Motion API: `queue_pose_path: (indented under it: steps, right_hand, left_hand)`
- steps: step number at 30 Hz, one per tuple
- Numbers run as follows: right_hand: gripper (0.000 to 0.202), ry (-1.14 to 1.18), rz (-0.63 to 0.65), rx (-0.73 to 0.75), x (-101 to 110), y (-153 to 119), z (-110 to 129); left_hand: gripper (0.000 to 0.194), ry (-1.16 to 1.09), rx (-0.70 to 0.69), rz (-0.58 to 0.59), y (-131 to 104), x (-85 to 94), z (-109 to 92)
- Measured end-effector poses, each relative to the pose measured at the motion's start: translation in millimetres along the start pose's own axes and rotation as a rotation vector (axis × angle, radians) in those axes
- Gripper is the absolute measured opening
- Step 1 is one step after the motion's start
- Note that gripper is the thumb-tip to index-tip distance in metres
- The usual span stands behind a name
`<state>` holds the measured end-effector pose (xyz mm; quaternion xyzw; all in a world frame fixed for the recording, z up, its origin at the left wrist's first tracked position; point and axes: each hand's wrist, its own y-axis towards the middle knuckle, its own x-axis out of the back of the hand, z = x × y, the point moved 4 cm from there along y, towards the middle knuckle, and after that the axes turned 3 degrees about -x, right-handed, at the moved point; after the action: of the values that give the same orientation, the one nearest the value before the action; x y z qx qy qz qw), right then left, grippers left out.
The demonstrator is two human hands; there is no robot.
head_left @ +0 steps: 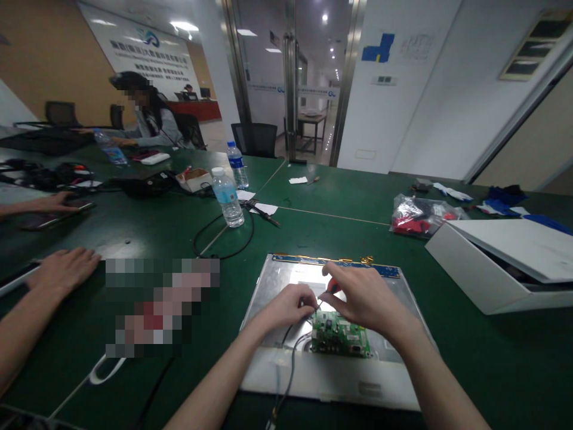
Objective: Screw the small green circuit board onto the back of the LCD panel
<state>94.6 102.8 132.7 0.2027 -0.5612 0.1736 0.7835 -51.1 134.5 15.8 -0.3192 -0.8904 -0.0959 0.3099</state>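
A flat display panel (pixel 268 364) lies back-up on the green table in front of me. On it sits a green circuit board (pixel 342 334), and a narrow blue board (pixel 378 270) runs along its far edge. My right hand (pixel 364 295) grips a screwdriver (pixel 332 286) with a red and black handle, its thin shaft slanting down to the board's upper left corner. At that corner my left hand (pixel 290 306) has its fingertips pinched together close to the shaft; what lies between them is hidden. Thin dark cables (pixel 293 358) leave the board's left side toward me.
To the left are another person's hands (pixel 65 272) and a blurred-out item with a strap (pixel 107 370). Water bottles (pixel 228 200) stand beyond, near a black-cabled tool (pixel 264 215). A white box (pixel 487 269) and plastic bag (pixel 421 215) are on the right. Another person sits far left.
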Motion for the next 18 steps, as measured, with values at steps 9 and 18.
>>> queue_pose_path:
  steps: [9,18]
  right_hand:
    - [0.019,-0.014,0.008,0.011,-0.8,0.0,2.3]
    - [0.02,0.029,0.007,0.077,1.9,-4.2,4.1]
  left_hand:
    - [0.012,-0.002,0.023,0.002,-0.3,0.7,-2.0]
    - [0.013,0.003,0.036,-0.011,-1.5,1.5,-3.3]
